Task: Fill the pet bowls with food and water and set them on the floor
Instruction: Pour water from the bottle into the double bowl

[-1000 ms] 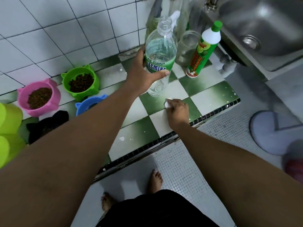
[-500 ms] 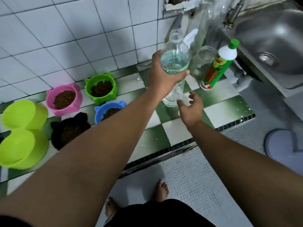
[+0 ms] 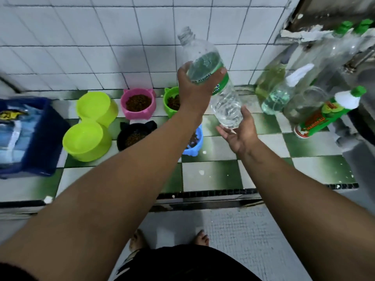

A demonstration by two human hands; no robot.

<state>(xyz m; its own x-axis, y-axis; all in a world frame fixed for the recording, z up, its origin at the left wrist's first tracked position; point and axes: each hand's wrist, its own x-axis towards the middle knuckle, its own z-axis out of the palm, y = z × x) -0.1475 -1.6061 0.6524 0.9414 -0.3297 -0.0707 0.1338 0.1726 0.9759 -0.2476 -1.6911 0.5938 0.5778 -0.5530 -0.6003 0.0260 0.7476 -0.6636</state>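
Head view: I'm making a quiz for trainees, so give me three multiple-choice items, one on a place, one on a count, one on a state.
1. Where is the pink bowl?
A. in the blue crate
B. on the checkered counter by the wall
C. on the floor

2. How many lime bowls have no food?
A. one
B. two
C. four

3. How is the water bottle?
A. capped and standing
B. lying in the sink
C. uncapped, tilted, held by the left hand

Answers:
1 B, it sits on the counter tiles near the white wall.
2 B, two lime bowls lie side by side, bare inside.
3 C, the neck is open, and the right hand is open under its base.
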